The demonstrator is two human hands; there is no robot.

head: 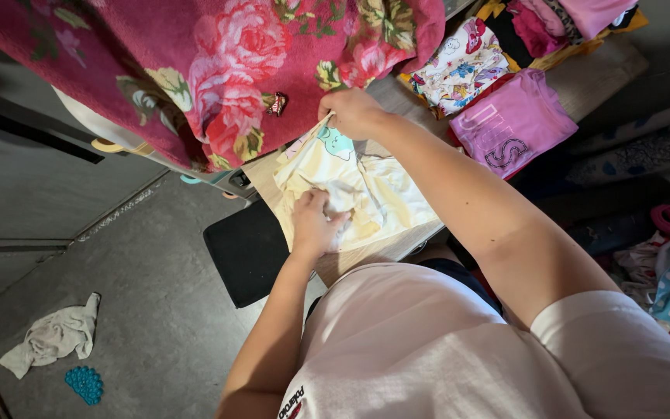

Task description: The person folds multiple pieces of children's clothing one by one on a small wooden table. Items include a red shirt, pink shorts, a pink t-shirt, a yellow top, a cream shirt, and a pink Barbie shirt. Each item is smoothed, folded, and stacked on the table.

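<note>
Head view: left hand (316,225) is pressing flat, fingers curled, on a pale yellow garment (358,190) lying on the wooden table (366,252). Right hand (353,111) is pinching the garment's far edge, w/ hands apart. Floral pink blanket (219,70) is hanging just beyond; pink folded shirt (515,120) is sitting nearby to the right.

pale yellow garment (366,190): soft matt cloth, creased. floral blanket (219,70), 11 o'clock: plush fabric. table (385,250): matt wood grain. floor (141,295): dull, smooth.
</note>
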